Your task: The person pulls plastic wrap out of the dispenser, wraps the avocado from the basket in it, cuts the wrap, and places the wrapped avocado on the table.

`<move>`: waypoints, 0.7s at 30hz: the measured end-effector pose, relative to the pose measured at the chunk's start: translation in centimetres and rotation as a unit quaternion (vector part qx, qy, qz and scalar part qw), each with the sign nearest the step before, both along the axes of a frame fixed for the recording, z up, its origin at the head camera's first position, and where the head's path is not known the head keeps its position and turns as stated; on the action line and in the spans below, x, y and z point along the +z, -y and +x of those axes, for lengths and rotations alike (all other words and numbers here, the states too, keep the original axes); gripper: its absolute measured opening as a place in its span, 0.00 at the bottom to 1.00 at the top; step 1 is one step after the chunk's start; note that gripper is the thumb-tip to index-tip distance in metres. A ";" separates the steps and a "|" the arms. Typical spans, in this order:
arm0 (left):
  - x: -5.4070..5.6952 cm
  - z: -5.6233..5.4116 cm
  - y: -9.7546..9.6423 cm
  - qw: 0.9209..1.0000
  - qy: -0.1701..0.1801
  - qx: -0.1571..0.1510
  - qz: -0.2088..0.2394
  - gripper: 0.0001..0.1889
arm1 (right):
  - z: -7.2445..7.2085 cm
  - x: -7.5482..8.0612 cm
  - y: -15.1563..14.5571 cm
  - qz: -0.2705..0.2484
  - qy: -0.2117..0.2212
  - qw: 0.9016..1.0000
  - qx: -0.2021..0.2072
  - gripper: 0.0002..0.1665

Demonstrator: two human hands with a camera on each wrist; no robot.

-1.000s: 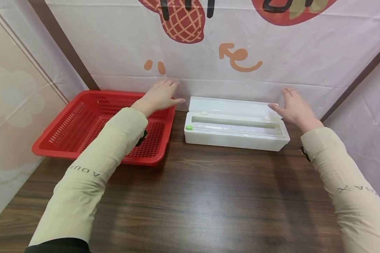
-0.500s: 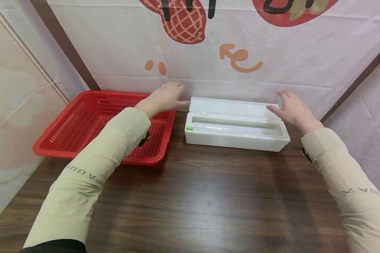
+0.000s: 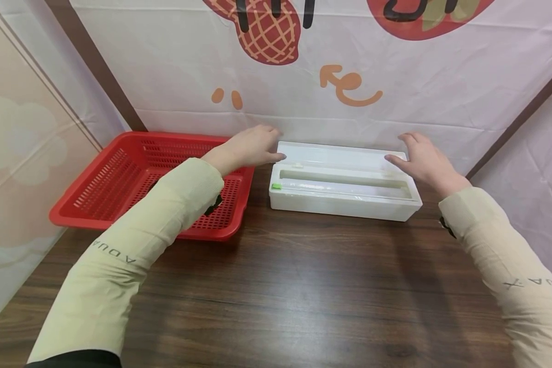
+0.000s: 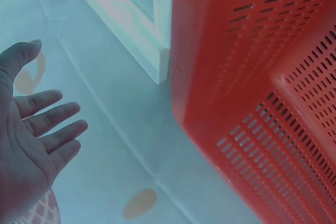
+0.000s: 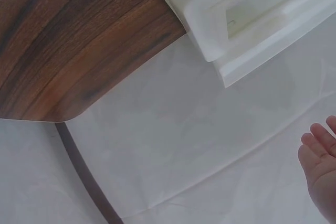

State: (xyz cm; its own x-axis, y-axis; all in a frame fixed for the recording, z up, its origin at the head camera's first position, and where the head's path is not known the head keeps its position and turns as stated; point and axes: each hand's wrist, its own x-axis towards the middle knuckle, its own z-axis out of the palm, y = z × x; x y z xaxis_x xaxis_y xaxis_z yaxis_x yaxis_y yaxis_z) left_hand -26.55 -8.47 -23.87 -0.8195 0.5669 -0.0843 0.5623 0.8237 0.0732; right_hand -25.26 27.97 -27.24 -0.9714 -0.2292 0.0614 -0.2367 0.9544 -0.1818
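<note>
Your left hand (image 3: 250,148) has moved toward four o'clock, your right hand (image 3: 428,162) slightly toward eight. The box (image 3: 340,206) lies at one o'clock from you, lid (image 3: 340,153) tipped back; your fingers (image 4: 54,118) and thumbs (image 4: 21,57) stand apart near its ends, contact unclear. The basket (image 3: 83,223) is at eleven.

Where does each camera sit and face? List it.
Head: on the head, facing forward and down at table, red basket, white box; sleeves, left hand, right hand show.
Left wrist: worn there, facing red basket and white box; left hand and bit of right hand show.
Right wrist: worn there, facing white box's end; part of right hand shows.
Shared by wrist views: white box.
</note>
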 end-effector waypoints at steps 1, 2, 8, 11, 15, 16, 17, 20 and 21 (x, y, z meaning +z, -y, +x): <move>0.0 0.1 -0.1 1.000 0.000 -0.002 -0.003 0.33 | 0.1 0.0 0.0 0.002 0.000 1.000 0.001 0.45; 0.0 0.1 -0.2 1.000 -0.001 -0.004 -0.005 0.33 | 0.1 0.1 0.0 0.003 0.000 1.000 0.002 0.45; 0.0 0.6 -0.8 1.000 0.004 -0.015 -0.006 0.31 | 0.5 0.2 0.1 0.008 0.001 1.000 0.012 0.44; 0.1 0.9 -1.1 1.000 0.007 -0.021 -0.008 0.30 | 0.7 0.3 0.2 0.010 0.003 1.000 0.017 0.44; 0.1 1.4 -1.4 1.000 0.002 -0.029 -0.010 0.30 | 1.0 0.4 0.3 0.010 0.008 1.000 0.023 0.44; 0.1 1.4 -1.4 1.000 0.001 -0.030 -0.010 0.30 | 1.1 0.4 0.3 0.010 0.008 1.000 0.025 0.44; 0.1 1.5 -1.5 0.999 0.001 -0.030 -0.011 0.29 | 1.2 0.5 0.4 0.009 0.008 1.000 0.027 0.43; 0.1 1.8 -1.7 0.999 -0.001 -0.033 -0.014 0.29 | 1.4 0.5 0.5 0.011 0.006 0.999 0.033 0.43; 0.1 1.8 -1.8 0.999 -0.001 -0.034 -0.013 0.29 | 1.5 0.4 0.5 0.012 0.006 0.999 0.035 0.42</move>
